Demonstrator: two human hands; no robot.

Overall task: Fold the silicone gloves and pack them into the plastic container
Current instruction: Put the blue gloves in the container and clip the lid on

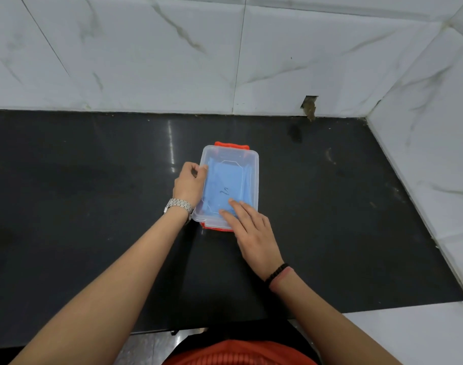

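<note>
A glossy black stone countertop (93,206) runs up to white marble wall tiles at twelve and three o'clock. Sitting flat at its centre is a clear rectangular plastic container (253,177), orange latches at twelve and six o'clock.

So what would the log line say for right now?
step: closing box | gloves: inside box | lid: on | left hand: holds box side | right hand: presses lid

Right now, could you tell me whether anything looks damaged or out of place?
Yes: the marble wall tile has a chipped, stained hole at its base, above the countertop. The container sits slightly askew.
</note>
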